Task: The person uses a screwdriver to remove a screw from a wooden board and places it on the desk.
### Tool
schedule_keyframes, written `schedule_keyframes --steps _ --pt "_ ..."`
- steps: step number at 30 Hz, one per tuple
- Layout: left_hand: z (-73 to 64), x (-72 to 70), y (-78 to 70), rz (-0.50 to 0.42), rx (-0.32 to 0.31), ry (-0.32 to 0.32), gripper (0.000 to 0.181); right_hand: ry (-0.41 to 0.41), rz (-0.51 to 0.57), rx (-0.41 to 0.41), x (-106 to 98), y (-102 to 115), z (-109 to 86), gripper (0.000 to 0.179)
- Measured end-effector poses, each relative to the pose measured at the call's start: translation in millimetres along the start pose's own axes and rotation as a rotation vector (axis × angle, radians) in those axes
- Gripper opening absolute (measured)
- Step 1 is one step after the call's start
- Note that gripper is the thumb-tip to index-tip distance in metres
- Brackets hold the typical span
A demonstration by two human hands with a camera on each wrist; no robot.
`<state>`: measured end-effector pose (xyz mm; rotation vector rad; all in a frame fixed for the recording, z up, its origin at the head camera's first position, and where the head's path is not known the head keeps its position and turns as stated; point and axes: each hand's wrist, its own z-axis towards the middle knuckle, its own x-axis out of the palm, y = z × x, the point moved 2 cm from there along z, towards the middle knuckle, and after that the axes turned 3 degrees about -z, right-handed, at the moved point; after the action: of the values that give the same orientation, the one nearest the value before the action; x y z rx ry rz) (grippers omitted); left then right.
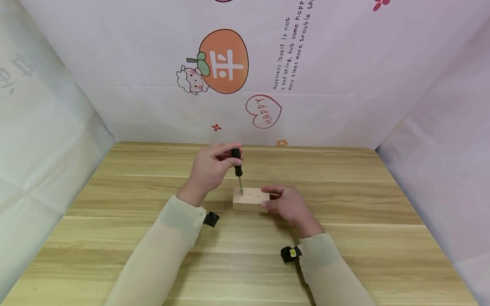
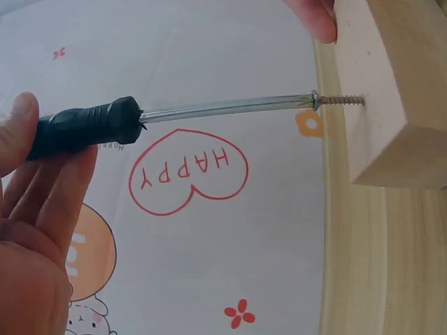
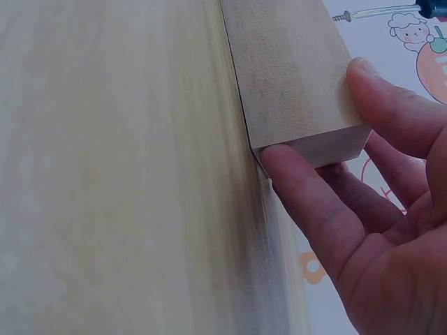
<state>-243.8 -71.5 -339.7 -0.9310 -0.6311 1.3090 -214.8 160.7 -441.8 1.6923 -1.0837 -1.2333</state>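
A pale wooden block point(image 1: 250, 207) lies on the table, with several small dark holes in its top face. Near its left end a screw point(image 2: 341, 100) stands upright in the block, much of its thread showing above the wood. My left hand point(image 1: 209, 166) grips the black handle of a screwdriver point(image 1: 238, 169), held about vertical over the screw. In the left wrist view the tip of the shaft meets the screw head. My right hand point(image 1: 287, 204) holds the block's right end, thumb and fingers around it, as the right wrist view shows.
The wood-grain table point(image 1: 337, 191) spreads out on all sides of the block. Behind it hangs a white printed cloth point(image 1: 329, 85), with more pale cloth at the left and right. A black wrist camera point(image 1: 211, 219) sits by the left cuff, another camera point(image 1: 288, 254) by the right.
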Motion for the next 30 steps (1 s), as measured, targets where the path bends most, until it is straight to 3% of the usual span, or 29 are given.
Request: schedule_keyframes --steps 4,9,12,16,18,20,24,30 --pt "-2.6 1.5 -3.9 0.173 0.025 -0.044 0.029 -0.001 -0.005 -0.008 -0.4 0.3 -0.6 0.040" --pt "-3.8 3.8 -2.4 0.190 0.031 -0.033 0.031 0.003 -0.008 -0.010 -0.7 0.5 -1.5 0.040" --pt "-2.6 4.1 -0.7 0.116 0.038 0.041 0.032 0.001 -0.008 -0.008 -0.5 0.6 -1.9 0.039" --pt "-1.0 3.8 0.8 -0.113 0.011 0.197 0.038 0.002 -0.006 -0.005 0.7 0.4 -1.8 0.039" --pt "-1.1 3.6 1.1 -0.189 -0.021 0.223 0.041 0.002 -0.004 -0.004 0.9 0.4 -2.1 0.039" --pt "-1.3 3.8 1.2 -0.211 -0.062 0.193 0.041 0.000 -0.002 -0.004 0.9 0.7 -2.4 0.039" --pt "-2.6 5.9 -0.3 -0.132 -0.094 0.079 0.040 -0.005 0.002 -0.002 0.3 1.8 -2.6 0.039" --pt "-5.1 10.1 -4.3 0.107 0.057 -0.023 0.040 -0.009 -0.034 -0.022 -0.6 2.9 -2.3 0.040"
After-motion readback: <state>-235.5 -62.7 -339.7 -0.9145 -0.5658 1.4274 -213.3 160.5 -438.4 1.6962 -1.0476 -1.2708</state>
